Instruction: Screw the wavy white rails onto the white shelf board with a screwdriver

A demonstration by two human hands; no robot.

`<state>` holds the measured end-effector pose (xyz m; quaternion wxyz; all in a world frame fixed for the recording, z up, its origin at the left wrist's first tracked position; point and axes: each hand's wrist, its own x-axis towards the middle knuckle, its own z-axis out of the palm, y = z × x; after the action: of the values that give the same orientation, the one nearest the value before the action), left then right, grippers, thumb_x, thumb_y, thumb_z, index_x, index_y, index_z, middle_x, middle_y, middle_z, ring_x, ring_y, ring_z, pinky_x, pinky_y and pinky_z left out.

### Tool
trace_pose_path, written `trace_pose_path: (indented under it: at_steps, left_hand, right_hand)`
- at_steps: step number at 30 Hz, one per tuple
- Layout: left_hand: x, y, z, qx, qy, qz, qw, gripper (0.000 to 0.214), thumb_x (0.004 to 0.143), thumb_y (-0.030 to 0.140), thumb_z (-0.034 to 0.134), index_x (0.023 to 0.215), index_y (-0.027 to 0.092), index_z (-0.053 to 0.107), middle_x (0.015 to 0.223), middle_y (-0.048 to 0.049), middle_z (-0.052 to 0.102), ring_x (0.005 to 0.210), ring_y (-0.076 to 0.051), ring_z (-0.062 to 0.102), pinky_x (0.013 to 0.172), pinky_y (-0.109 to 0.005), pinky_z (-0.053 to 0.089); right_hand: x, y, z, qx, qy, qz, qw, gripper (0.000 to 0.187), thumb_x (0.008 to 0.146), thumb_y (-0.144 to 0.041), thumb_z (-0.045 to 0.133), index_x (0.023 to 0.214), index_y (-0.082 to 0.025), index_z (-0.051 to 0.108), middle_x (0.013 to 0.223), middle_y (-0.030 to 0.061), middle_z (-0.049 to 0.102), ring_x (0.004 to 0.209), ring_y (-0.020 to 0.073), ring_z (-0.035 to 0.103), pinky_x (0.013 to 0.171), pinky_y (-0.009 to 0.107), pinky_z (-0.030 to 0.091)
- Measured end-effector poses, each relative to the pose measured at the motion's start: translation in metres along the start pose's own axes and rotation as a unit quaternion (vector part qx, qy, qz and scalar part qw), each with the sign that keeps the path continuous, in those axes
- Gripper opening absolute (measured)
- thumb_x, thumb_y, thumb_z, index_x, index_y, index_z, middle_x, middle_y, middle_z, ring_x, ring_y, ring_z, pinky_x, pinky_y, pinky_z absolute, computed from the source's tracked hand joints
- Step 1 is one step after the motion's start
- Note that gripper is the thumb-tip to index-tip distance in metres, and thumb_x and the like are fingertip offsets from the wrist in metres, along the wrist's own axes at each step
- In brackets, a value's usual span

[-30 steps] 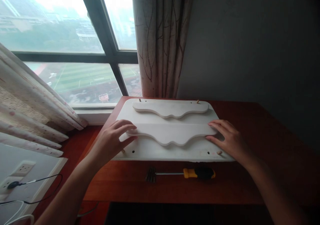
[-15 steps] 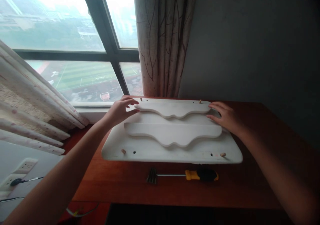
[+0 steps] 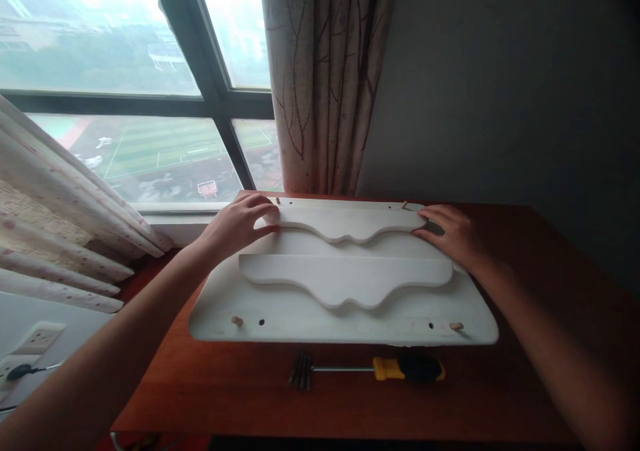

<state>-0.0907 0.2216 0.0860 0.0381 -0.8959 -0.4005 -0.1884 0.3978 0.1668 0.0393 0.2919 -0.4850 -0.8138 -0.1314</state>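
A white board (image 3: 215,304) with rounded corners lies flat on the table, wooden dowels and dark holes near its corners. Across its far part lies a white scalloped panel (image 3: 345,224). My left hand (image 3: 247,217) grips this panel's left end between thumb and fingers. At the opposite end, my right hand (image 3: 447,227) pinches it the same way. Closer to me, a second white scalloped panel (image 3: 345,277) rests on the board, touched by neither hand.
On the reddish-brown table (image 3: 210,391), a yellow-and-black screwdriver (image 3: 410,368) lies in front of the board, beside several dark screws (image 3: 301,371). A window (image 3: 165,151) and curtains (image 3: 325,84) stand behind. Wall sockets (image 3: 40,337) are at the left.
Both hands have closed on the ends of the far scalloped panel, where their fingers were more apart before. The view has shifted slightly nearer the board.
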Motion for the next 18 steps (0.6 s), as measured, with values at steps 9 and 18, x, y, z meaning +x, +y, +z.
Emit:
trace_pose_path:
  at_steps: [9,18]
  left_hand:
    - [0.003,-0.004,0.005,0.007,-0.005,-0.018,1.0,0.035,0.09,0.048,0.065,0.112,0.023,0.074,0.119,-0.0098,0.073,0.111,-0.031,0.066,0.095,-0.043,0.052]
    - [0.009,-0.007,0.011,0.028,0.029,-0.08,0.996,0.032,0.093,0.043,0.059,0.11,0.021,0.075,0.112,-0.0094,0.076,0.105,-0.031,0.069,0.082,-0.039,0.054]
  right_hand:
    - [0.006,0.002,-0.004,-0.018,-0.027,0.024,0.999,0.032,0.098,-0.044,0.056,0.115,-0.022,0.071,0.114,0.0092,0.074,0.104,0.0279,0.069,0.096,0.046,0.052]
    - [0.009,0.002,0.004,-0.007,-0.022,0.048,0.999,0.034,0.096,-0.042,0.056,0.12,-0.022,0.068,0.118,0.0104,0.073,0.107,0.0292,0.068,0.096,0.046,0.052]
